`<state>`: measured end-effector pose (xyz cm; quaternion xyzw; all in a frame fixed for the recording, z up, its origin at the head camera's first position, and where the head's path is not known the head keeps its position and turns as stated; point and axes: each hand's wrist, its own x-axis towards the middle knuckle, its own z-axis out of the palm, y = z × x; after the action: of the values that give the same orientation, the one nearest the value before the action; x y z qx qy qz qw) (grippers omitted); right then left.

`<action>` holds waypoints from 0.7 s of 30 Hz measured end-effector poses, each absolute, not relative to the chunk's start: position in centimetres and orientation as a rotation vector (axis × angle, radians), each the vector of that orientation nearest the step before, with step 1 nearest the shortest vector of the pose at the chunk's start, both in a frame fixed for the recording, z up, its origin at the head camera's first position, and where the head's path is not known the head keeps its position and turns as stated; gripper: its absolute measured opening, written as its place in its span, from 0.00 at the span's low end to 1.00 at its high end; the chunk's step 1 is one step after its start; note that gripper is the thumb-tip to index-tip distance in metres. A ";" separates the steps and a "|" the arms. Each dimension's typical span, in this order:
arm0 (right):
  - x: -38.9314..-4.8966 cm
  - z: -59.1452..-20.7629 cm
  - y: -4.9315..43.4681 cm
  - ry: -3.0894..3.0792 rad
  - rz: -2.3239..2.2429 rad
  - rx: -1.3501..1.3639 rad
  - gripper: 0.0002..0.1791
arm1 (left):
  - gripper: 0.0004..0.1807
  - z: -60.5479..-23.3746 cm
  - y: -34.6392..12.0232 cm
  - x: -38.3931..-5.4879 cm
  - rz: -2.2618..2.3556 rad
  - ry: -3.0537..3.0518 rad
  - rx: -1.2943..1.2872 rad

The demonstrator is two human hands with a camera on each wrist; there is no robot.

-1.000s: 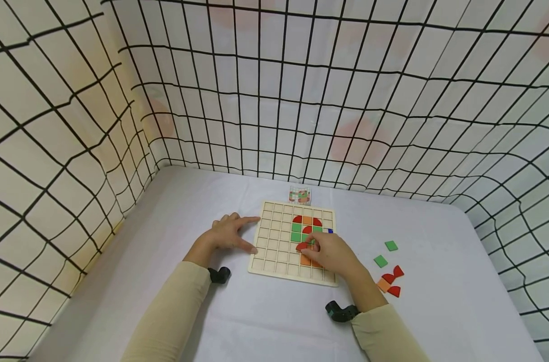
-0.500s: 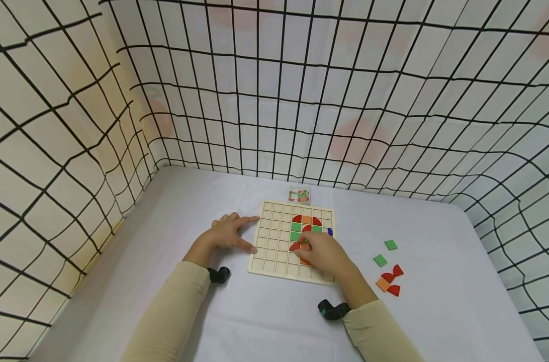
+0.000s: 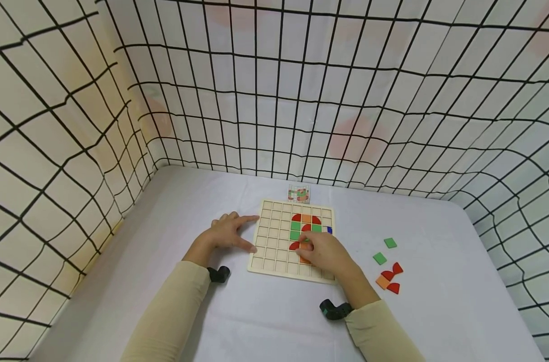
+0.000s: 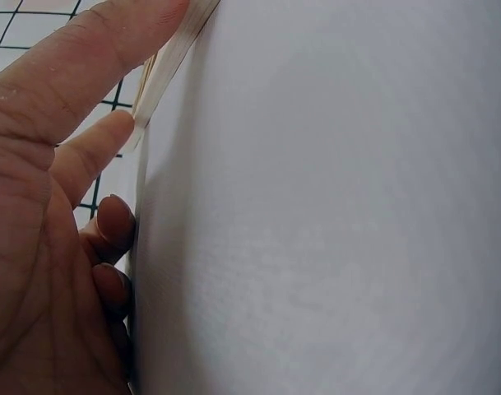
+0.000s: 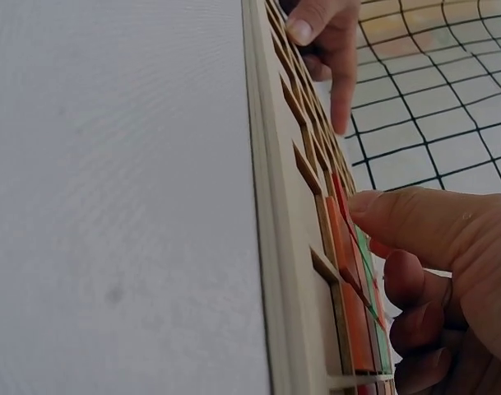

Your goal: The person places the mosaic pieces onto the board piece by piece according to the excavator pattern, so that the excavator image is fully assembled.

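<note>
A pale wooden grid board [image 3: 274,236] lies on the table, with red, orange and green flat tiles set in its right half. At its left edge my left hand [image 3: 224,232] rests with thumb and index finger spread and straight, touching the rim; the left wrist view also shows this wooden edge [image 4: 172,70]. Over the board, my right hand [image 3: 330,254] pinches a red quarter-circle tile [image 3: 294,246] at a cell left of the orange tiles. In the right wrist view the thumb meets the red tile [image 5: 340,197], which looks slightly tilted. My right hand covers part of the pattern.
Right of the board lie loose green squares [image 3: 380,258], several red quarter-circle tiles [image 3: 393,288] and an orange square [image 3: 382,282]. A small patterned card [image 3: 299,193] stands behind the board. Black mesh [image 3: 279,108] encloses the table's back and sides.
My right hand has moved left over the board with the red quarter-circle tile, bringing it to a cell beside the orange tiles. It barely shifts in the last half second. The left hand stays put.
</note>
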<state>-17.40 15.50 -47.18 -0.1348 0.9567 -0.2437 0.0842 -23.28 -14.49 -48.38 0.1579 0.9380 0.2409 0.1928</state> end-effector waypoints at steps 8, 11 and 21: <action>-16.7 -46.8 18.3 2.851 -0.768 -0.293 0.17 | 0.54 -48.3 -14.5 -23.3 0.673 2.637 0.434; -16.5 -46.7 19.6 2.867 -0.762 -0.222 0.18 | 0.54 -48.2 -14.5 -23.3 0.682 2.635 0.432; -14.8 -45.6 24.3 2.871 -0.729 -0.045 0.21 | 0.54 -48.4 -14.5 -23.3 0.679 2.636 0.440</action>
<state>-14.79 24.35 -45.63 -0.0152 0.9652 -0.2452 0.0895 -23.27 -14.48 -48.38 0.1565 0.9384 0.2418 0.1908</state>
